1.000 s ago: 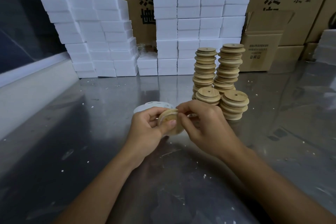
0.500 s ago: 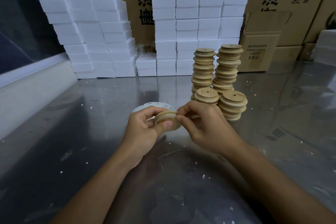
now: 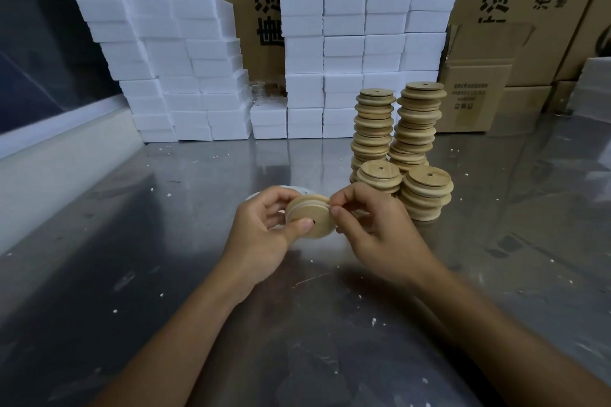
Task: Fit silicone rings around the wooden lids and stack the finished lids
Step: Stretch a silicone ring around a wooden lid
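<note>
A round wooden lid (image 3: 312,223) with a small hole is held above the metal table (image 3: 132,274). My left hand (image 3: 264,235) grips it, thumb on its face and fingers behind. My right hand (image 3: 373,231) pinches at the lid's right rim, where a pale silicone ring (image 3: 305,206) sits in the groove. Behind my hands lies a whitish pile of rings (image 3: 297,189), mostly hidden. To the right stand two tall stacks of lids (image 3: 373,129) (image 3: 418,122) and two short stacks (image 3: 380,177) (image 3: 428,193).
White foam blocks (image 3: 185,76) are piled along the back, with cardboard boxes (image 3: 476,96) behind and at the right. White crumbs dot the table. A pale ledge (image 3: 49,168) runs along the left.
The lid has turned in my hands, so its holed face tilts more toward me. My right fingers have shifted along the rim. The stacks have not moved.
</note>
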Demonstrator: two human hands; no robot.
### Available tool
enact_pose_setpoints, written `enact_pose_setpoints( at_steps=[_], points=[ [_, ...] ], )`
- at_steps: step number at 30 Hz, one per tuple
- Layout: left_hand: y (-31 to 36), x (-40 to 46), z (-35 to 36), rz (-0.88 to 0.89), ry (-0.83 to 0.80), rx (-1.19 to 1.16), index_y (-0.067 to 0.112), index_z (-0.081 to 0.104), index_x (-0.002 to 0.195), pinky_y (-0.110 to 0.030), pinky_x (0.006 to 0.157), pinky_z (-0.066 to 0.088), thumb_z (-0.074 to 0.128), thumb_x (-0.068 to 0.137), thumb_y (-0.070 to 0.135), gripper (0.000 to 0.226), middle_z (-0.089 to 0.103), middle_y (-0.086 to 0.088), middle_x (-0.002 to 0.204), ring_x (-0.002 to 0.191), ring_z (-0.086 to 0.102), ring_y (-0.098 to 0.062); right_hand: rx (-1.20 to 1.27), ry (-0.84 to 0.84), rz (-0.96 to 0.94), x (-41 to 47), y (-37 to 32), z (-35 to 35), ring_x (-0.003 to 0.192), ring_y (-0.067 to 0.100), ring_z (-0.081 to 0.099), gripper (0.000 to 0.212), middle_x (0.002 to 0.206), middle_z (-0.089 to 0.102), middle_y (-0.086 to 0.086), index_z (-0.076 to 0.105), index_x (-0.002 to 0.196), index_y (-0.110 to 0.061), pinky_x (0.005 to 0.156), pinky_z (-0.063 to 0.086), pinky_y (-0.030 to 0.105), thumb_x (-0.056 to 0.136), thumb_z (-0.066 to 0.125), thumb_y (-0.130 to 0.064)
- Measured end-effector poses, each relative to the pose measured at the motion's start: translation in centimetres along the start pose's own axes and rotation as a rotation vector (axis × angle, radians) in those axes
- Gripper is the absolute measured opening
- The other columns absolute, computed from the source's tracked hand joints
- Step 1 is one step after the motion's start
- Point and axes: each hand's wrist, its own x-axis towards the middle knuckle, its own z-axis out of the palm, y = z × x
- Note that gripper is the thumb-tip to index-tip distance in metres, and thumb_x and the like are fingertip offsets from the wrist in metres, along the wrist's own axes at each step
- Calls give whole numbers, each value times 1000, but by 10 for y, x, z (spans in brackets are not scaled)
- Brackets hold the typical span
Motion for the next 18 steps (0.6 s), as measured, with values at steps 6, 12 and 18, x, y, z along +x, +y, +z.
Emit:
enact_pose_setpoints(
  at_steps=[6,12,18],
  points=[
    [1,-1,0,-198,1,-298,11,67,93,-31,68,58,78,67,6,29,75,-5,93,82,72,-24,158,47,65,1,-8,5,77,16,67,8,80,68,-5,63,90,-18,71,58,48,95,57,-20],
    [1,3,-3,-317,50,-556,1,60,99,-35,70,59,75,64,5,38,72,-17,102,92,72,-32,308,45,206,1,-6,9,75,26,71,2,79,73,10,66,90,-5,79,60,49,91,67,-6],
    [4,1,-1,-265,78,-417,9,56,98,-38,68,59,80,62,19,45,73,-19,99,85,73,-36,461,71,301,2,-7,14,68,18,69,9,67,70,5,64,86,-6,70,61,33,94,62,-5]
  ],
)
